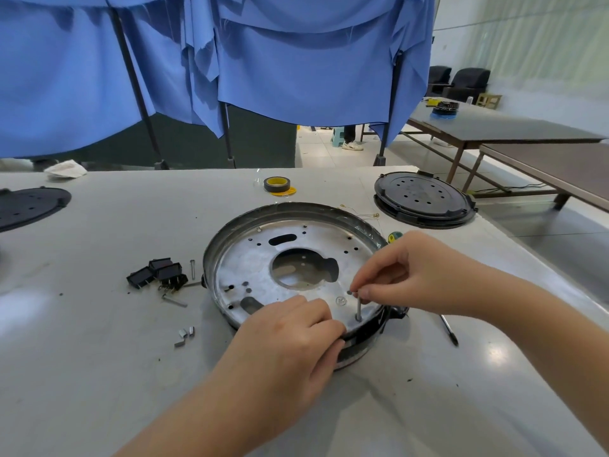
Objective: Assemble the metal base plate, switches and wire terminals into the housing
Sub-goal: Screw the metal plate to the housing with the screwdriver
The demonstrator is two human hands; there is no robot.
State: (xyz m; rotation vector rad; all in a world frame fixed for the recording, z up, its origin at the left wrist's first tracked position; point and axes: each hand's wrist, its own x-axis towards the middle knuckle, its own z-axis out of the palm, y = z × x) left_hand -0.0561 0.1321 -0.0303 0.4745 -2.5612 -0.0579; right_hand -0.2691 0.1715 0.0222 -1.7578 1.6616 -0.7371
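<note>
A round dark housing (296, 209) sits mid-table with the silver metal base plate (250, 265) lying inside it. My right hand (415, 275) pinches a thin metal pin (358, 306) that stands upright in a hole near the plate's front edge. My left hand (290, 338) rests on the plate's near rim, fingers curled over the housing edge. Several black switches (158, 275) lie in a pile left of the housing, with loose pins (174, 301) and small metal terminals (185, 336) near them.
A black perforated lid (423, 201) lies at the back right, another (31, 206) at the far left. A tape roll (276, 185) stands behind the housing. Thin wires (361, 214) lie by the housing. A black pen (449, 329) lies to the right. Blue cloth hangs behind the table.
</note>
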